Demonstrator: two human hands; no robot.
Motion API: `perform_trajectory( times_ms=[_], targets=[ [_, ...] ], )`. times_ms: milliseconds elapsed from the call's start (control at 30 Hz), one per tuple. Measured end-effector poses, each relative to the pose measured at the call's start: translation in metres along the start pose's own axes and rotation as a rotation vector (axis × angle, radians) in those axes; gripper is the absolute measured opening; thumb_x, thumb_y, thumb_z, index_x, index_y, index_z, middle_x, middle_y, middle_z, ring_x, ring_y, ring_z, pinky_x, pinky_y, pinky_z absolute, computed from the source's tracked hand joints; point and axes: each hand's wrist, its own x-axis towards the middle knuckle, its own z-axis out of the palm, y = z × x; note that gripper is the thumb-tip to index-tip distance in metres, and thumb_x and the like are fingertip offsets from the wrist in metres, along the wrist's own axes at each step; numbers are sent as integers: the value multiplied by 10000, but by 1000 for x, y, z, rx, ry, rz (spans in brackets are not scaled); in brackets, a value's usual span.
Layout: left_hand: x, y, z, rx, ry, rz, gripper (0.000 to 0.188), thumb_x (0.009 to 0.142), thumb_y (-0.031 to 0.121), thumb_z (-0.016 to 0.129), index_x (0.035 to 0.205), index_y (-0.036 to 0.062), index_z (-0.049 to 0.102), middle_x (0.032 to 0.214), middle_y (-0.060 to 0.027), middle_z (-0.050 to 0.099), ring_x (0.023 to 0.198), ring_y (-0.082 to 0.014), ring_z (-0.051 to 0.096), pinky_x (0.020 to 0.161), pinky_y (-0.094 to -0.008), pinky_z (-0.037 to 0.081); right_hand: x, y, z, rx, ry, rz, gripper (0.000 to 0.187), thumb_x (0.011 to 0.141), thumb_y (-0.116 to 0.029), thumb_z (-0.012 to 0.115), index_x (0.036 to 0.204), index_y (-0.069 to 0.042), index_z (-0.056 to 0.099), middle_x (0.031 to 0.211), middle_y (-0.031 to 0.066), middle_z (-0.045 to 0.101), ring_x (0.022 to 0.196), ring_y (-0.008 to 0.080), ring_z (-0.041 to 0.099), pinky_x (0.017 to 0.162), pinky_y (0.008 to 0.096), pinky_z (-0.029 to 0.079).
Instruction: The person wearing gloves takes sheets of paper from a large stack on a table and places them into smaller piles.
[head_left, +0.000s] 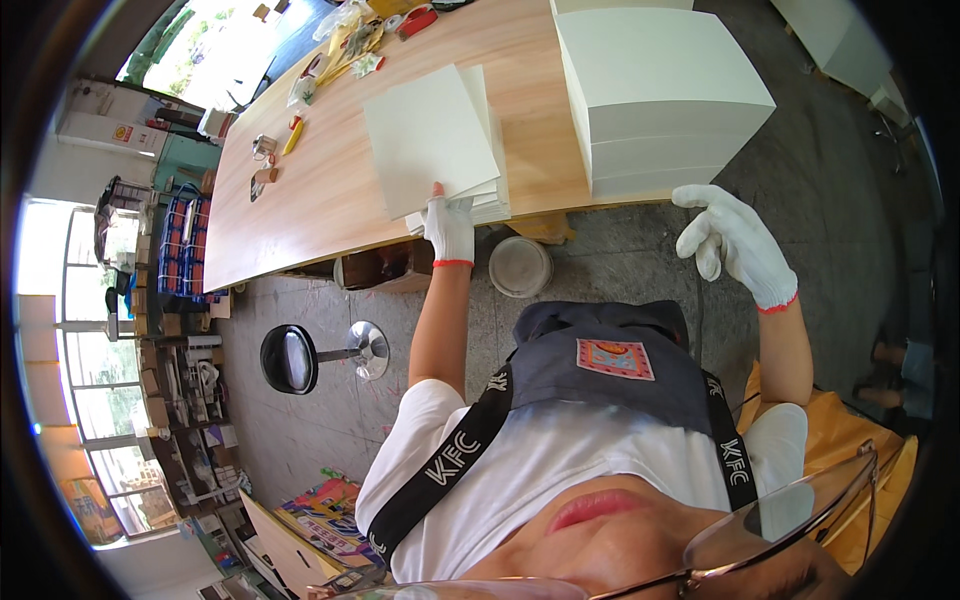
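My left hand (450, 230), in a white glove with a red cuff, grips the near edge of a small pile of white sheets (430, 130) on the wooden table. Its bare thumb lies on the top sheet, and the other fingers are partly hidden at the pile's edge. The sheets lie slightly fanned out. My right hand (735, 245), gloved the same way, is held in the air off the table's near right corner. Its fingers are apart and loosely bent, with nothing in them. Closest to it stands a tall stack of white sheets (670, 70).
On the table (320, 210) lie a yellow cutter (293, 137), a small metal can (264, 147) and, farther back, a red tape roll (417, 22). Beneath the near edge stand a round bucket (521, 267) and a cardboard box (400, 268). A black stool (290, 360) is at left.
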Motion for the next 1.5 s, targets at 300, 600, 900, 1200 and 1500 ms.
perform_trajectory(
  times_ms=[300, 600, 900, 1200, 1500],
  targets=[
    [43, -29, -32, -37, 180, -102, 291, 960, 156, 581, 1235, 92, 513, 1221, -84, 579, 1123, -303, 580, 964, -561, 479, -5, 12, -7, 46, 64, 11, 386, 1037, -254, 420, 1301, 2, 537, 812, 140, 709, 534, 98, 603, 465, 217, 462],
    [31, -9, -17, -165, 288, -252, 315, 988, 241, 518, 1275, 114, 488, 1384, -103, 506, 1280, -329, 493, 1045, -594, 420, 2, 18, -13, 68, 74, 17, 399, 1032, -276, 430, 1296, 1, 542, 819, 133, 710, 532, 103, 597, 476, 227, 458],
    [-15, 22, 15, -272, 339, -314, 453, 1005, 308, 456, 1425, 164, 366, 1591, -72, 255, 1481, -293, 221, 1178, -563, 207, 1, 30, -20, 90, 83, 45, 417, 1035, -306, 442, 1305, -2, 535, 829, 124, 707, 539, 99, 590, 479, 234, 445],
    [-116, 6, 87, 54, -620, -50, 595, 999, 234, 516, 1512, 64, 266, 1523, -185, 350, 1401, -336, 354, 1151, -511, 298, 0, 0, -59, -36, 352, -187, 411, 1035, -359, 459, 1231, -17, 576, 787, 58, 655, 512, 64, 516, 454, 200, 395],
    [-83, -50, 337, 1429, -1386, 844, 267, 855, 176, 653, 1117, 159, 701, 1081, -91, 656, 976, -249, 634, 837, -368, 494, 69, -47, -121, -1161, 975, -16, 583, 881, -658, 496, 976, -102, 642, 897, 116, 695, 829, 288, 667, 750, 401, 500]
  ],
)
